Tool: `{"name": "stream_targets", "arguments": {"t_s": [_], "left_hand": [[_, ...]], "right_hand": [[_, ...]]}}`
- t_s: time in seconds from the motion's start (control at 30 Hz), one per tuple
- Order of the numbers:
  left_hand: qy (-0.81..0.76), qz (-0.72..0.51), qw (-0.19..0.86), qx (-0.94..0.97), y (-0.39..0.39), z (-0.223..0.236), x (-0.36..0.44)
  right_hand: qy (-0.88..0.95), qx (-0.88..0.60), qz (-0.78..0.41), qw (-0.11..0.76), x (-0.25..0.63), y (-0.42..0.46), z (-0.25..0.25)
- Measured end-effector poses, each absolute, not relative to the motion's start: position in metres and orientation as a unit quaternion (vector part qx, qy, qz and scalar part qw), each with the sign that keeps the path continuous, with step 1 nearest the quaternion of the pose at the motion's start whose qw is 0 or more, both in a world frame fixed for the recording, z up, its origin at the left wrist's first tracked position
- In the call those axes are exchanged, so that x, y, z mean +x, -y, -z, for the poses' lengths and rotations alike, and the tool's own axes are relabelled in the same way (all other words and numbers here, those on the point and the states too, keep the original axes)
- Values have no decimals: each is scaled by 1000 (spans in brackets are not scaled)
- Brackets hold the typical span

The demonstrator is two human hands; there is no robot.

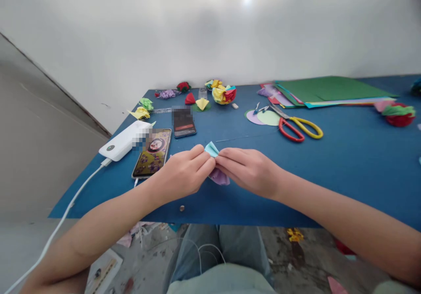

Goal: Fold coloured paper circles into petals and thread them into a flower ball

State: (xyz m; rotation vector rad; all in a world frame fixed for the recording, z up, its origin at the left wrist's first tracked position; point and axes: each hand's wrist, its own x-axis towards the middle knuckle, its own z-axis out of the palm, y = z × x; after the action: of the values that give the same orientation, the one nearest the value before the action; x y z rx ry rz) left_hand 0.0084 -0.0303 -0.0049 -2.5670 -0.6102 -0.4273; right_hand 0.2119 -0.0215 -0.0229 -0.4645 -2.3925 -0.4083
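The blue desk spreads out in front of me, its far edge against the pale wall. On its far right part lies a stack of colored sheets, a dark green one on top. Left of me a white power bank, with a cable plugged in, sits beside a phone with a lit screen; a darker phone lies just beyond. Scissors with one red and one yellow handle rest right of center, near lilac and pale green paper ovals. A yellow, red and blue paper flower stands near the wall. Between my hands, above the near part of the desk, is the folded paper piece, light blue on top with lilac below. My left hand pinches it from one side, fingers curled; my right hand grips it from the other, fingertips meeting the left's.
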Motion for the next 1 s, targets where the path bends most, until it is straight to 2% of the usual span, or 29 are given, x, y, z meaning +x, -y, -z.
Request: {"name": "stream_targets", "arguments": {"t_s": [0.3, 0.43, 0.77, 1.0], "left_hand": [[220, 214, 272, -912, 28, 6, 12], [222, 243, 239, -914, 29, 4, 13], [243, 208, 218, -922, 33, 2, 11], [238, 175, 223, -929, 32, 3, 9]], "right_hand": [[928, -182, 200, 255, 214, 22, 15], [916, -178, 245, 262, 210, 23, 17], [887, -149, 336, 281, 205, 28, 17], [907, -173, 276, 266, 206, 28, 12]]}}
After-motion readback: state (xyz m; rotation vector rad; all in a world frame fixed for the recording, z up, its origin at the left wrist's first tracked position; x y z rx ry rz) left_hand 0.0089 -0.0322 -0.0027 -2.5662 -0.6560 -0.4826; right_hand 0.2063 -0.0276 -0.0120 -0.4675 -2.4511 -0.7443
